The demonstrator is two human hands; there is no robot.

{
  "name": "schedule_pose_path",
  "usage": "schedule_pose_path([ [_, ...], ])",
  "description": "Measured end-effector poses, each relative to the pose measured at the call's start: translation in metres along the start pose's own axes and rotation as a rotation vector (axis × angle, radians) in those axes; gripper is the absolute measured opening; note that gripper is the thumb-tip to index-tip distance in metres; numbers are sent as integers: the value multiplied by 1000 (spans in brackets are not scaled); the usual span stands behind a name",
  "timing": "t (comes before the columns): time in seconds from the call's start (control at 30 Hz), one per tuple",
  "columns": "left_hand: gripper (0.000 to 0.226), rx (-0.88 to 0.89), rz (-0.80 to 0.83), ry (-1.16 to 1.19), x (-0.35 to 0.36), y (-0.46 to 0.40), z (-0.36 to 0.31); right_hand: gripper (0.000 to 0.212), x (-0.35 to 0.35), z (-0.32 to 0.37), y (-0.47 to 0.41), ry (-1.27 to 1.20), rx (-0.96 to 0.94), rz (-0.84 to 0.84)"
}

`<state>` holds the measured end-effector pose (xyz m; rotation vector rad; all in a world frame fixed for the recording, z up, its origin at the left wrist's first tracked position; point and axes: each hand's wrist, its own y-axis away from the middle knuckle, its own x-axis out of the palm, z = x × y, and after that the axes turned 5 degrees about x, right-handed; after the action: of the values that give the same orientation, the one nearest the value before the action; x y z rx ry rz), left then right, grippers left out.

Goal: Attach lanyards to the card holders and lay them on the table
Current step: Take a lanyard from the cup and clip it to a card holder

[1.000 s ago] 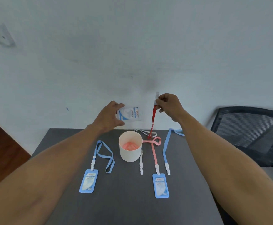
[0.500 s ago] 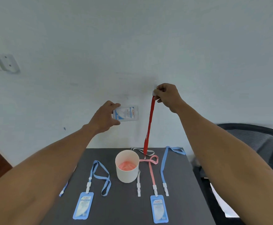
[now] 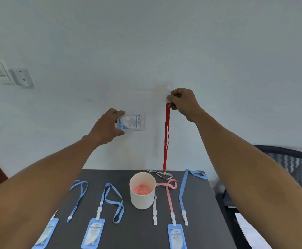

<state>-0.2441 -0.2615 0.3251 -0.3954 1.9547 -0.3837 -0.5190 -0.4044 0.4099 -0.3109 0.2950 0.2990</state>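
While three finished blue card holders [image 3: 93,234] lie on the counter [image 3: 139,230] below both hands, the left hand [image 3: 109,127] grips a clear card holder [image 3: 133,122], the right hand [image 3: 181,101] pinches the red lanyard [image 3: 166,137] clip, unjoined; loose lanyards [image 3: 182,193] remain.

Red lanyard [image 3: 166,139], plain, with a white clip [image 3: 168,98] at top. Card holder [image 3: 131,123] clear/white frame, insert white with blue band, small print. Table [image 3: 197,209] dark grey, matte. Cup [image 3: 142,190] white, pink stuff inside. Pink lanyard [image 3: 169,194] on a blue card holder [image 3: 176,237]. Light blue lanyard [image 3: 182,191], white clip. Grey-white lanyard [image 3: 158,174]. Two more blue holders [image 3: 92,234] at left with light blue straps [image 3: 113,200], white clips. Wall [image 3: 146,42] pale bluish white. Chair [image 3: 297,164] black mesh.
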Motion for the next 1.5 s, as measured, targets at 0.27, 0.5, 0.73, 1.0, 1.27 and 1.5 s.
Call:
schedule_pose_path([
  [0.27,81,-63,-41,-13,-23,27,23,5,34,19,-1,-41,-36,51],
  [0.5,81,-107,-57,-29,-43,46,40,2,64,19,3,-66,-19,104],
  [0.73,81,-150,-47,-71,-51,60,55,4,87,12,8,-83,7,132],
  [1.0,82,-167,-31,-64,-44,68,64,7,107,-10,16,-55,68,151],
  [1.27,82,-182,14,-47,-19,72,70,16,121,-60,31,34,174,205],
  [1.5,82,-209,77,-6,17,82,75,4,135,-119,54,77,307,281],
])
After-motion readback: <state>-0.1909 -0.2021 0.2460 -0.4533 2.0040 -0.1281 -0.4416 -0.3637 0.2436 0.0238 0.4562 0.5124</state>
